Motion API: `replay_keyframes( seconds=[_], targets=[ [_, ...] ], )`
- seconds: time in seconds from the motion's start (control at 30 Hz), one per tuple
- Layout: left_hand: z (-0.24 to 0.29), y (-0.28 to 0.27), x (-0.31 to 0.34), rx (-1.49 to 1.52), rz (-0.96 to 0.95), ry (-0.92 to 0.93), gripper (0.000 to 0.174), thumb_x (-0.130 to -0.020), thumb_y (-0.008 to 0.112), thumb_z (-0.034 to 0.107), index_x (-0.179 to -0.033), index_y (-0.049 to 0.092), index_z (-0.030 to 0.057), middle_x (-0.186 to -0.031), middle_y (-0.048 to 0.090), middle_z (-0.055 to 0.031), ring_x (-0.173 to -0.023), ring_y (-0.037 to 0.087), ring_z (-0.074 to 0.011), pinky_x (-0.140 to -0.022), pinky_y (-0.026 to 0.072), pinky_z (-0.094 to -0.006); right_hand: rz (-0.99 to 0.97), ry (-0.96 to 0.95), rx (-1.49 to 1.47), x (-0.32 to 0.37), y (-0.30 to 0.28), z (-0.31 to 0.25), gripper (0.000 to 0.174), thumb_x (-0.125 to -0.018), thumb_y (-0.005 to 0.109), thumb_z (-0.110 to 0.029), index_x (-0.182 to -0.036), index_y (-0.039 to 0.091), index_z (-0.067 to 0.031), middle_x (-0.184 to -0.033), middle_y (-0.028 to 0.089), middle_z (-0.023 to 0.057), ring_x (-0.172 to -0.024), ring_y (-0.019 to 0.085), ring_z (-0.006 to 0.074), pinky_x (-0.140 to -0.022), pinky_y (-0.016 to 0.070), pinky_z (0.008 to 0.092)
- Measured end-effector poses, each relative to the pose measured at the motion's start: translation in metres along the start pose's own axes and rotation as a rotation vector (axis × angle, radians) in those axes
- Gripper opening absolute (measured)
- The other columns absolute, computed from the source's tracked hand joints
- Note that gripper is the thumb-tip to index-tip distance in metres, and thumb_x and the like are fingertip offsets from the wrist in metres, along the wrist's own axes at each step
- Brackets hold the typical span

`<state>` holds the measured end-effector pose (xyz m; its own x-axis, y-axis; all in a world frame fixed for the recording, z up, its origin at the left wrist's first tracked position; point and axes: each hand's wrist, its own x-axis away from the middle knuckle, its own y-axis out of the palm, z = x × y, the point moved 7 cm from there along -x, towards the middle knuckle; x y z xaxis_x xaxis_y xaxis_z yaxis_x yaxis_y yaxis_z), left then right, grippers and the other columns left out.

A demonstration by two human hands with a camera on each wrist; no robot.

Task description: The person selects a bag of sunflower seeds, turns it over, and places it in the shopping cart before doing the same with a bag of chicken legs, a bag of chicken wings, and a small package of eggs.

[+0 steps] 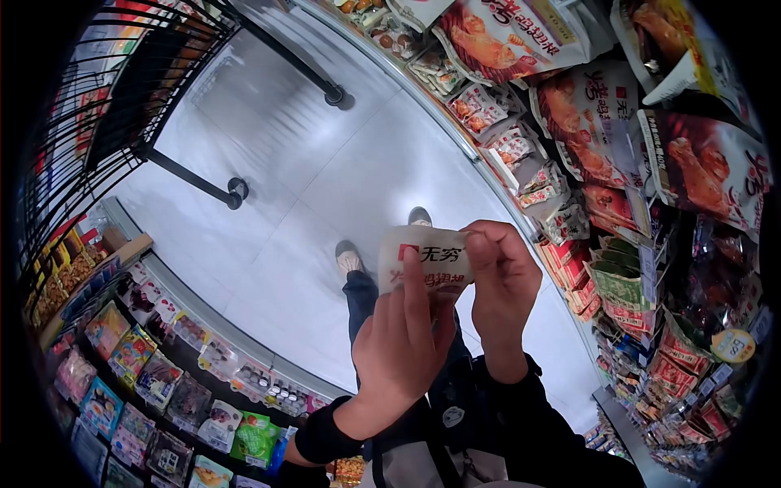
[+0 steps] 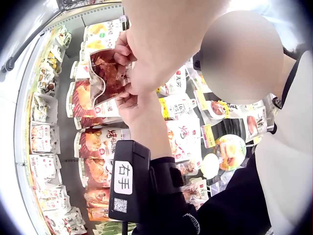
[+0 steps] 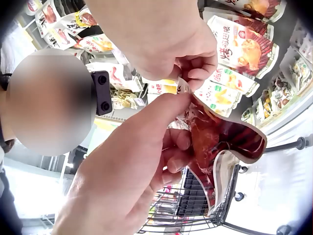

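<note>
A small white packet [image 1: 423, 259] with red and black lettering hangs between both hands above the floor. The left hand [image 1: 401, 329] holds its near side, index finger lying across the printed face. At the upper right corner the right hand [image 1: 504, 281] pinches the packet between thumb and fingers. The packet's other face [image 2: 108, 73] shows dark reddish contents in the left wrist view; the left hand [image 2: 166, 46] and right hand [image 2: 134, 107] meet at its edge. In the right wrist view, the packet [image 3: 208, 139] bends outward, with the left hand [image 3: 129, 169] below the right hand [image 3: 166, 41].
Shelves of larger printed bags [image 1: 586, 122] and small snack packs [image 1: 512, 146] run along the right. A black wire cart [image 1: 122, 122] stands at the upper left. More packaged goods [image 1: 154, 382] fill the lower left display. Pale floor [image 1: 301, 179] lies between.
</note>
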<state>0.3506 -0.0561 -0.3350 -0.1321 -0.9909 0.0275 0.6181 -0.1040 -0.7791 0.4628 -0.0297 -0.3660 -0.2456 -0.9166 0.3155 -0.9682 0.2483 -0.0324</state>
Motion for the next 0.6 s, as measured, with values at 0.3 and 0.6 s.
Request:
replay_keyframes(
  seconds=[0.3,0.6],
  targets=[
    [0.023,-0.059,0.028,0.018,0.02,-0.091,0.068,-0.069,0.065,0.015,-0.126,0.033,-0.0043,-0.069,0.05,-0.0055,-0.054,0.048,-0.0198,-0.045,0.0397,-0.0293,-0.037,-0.083,-0.004,0.041,0.011,-0.056,0.013,-0.088,0.049,-0.012,-0.087,0.053,0.0007,-0.07,0.054,-0.0008,-0.062,0.044,0.0019,-0.057,0.0363,0.0158],
    [0.057,-0.212,0.095,0.283,0.304,0.225,0.057,-0.067,0.065,0.004,-0.119,0.041,0.0008,-0.097,0.055,-0.0105,-0.079,0.054,-0.021,-0.071,0.0432,-0.0289,-0.011,-0.21,-0.07,0.121,0.01,-0.206,0.012,-0.087,0.051,-0.012,-0.087,0.054,-0.0004,-0.067,0.052,-0.0043,-0.059,0.044,-0.0002,-0.051,0.0333,0.0149]
  ],
)
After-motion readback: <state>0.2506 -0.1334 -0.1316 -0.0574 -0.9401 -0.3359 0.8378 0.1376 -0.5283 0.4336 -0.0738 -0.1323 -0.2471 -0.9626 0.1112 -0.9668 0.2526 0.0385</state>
